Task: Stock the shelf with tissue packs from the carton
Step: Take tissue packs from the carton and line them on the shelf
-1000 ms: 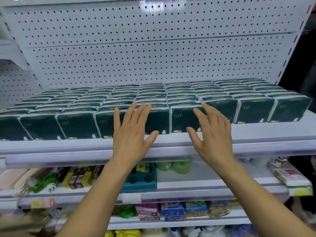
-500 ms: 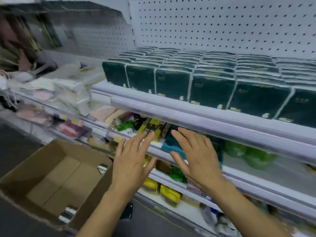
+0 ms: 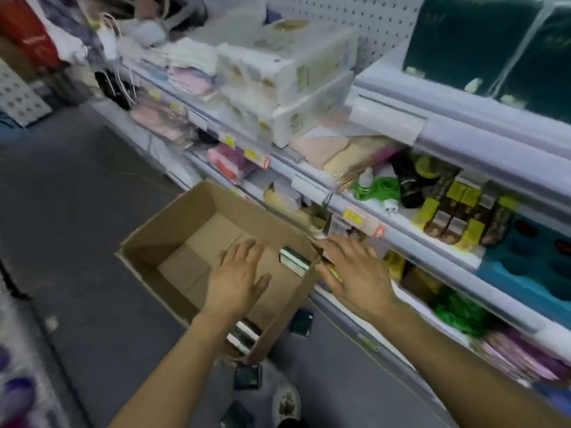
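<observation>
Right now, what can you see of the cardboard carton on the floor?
The carton is plain brown corrugated cardboard, open at the top, standing upright on the grey floor beside the lower shelves. It looks nearly empty: much bare bottom shows, with a few shiny packs against its right wall and others at its near corner. The left hand hovers open over it; the right hand is just past its right corner; contact unclear.
</observation>
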